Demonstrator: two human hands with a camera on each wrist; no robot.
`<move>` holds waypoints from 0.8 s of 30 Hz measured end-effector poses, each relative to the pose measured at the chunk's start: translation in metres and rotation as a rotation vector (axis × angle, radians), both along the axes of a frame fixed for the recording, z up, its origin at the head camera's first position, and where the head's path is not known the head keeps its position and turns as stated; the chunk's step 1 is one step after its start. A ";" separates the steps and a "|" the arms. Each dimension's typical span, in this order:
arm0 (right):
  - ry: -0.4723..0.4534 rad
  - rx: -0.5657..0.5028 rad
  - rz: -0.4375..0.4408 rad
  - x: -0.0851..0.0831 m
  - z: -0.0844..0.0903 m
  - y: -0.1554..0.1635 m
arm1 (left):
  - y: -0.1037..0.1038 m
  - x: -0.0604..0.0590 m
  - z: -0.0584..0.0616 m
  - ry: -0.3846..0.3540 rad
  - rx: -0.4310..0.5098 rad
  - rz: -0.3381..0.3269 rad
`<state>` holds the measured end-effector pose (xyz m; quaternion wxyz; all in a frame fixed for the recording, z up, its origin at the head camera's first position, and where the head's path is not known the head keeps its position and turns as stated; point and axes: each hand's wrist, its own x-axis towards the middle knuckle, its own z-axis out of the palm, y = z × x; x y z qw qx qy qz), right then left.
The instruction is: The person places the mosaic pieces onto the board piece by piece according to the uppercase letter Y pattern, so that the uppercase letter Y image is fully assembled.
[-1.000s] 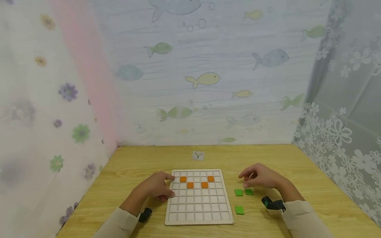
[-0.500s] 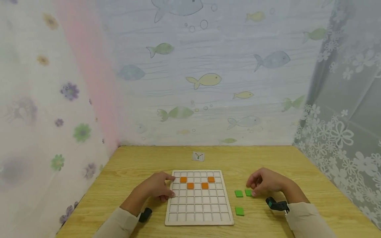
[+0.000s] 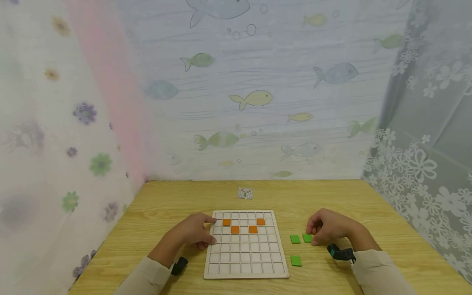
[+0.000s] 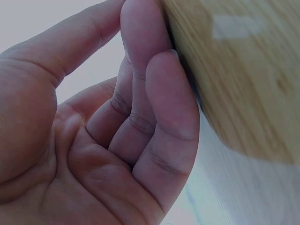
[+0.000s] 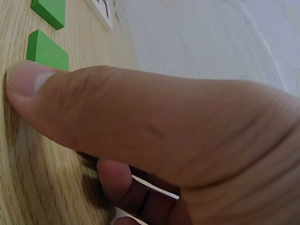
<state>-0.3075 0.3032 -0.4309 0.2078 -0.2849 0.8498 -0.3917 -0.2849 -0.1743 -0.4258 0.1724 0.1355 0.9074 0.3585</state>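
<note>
Small flat green square tile (image 3: pixel 307 237) lay flat on the wooden table — just right of its twin, right of the grid board, fingertips at its edge.

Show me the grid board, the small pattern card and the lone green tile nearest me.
grid board (image 3: pixel 246 262), head view, on bare white cells.
pattern card (image 3: pixel 245 193), head view, its middle.
lone green tile (image 3: pixel 296 260), head view, its top face.

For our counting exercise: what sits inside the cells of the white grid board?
Four orange tiles lie in cells near the far edge of the white grid board; other visible cells look bare. The left hand rests on its left edge, hiding some cells.
</note>
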 end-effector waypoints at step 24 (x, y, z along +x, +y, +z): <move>0.044 0.026 -0.060 0.001 0.007 -0.009 | 0.000 0.000 0.001 -0.010 0.008 -0.006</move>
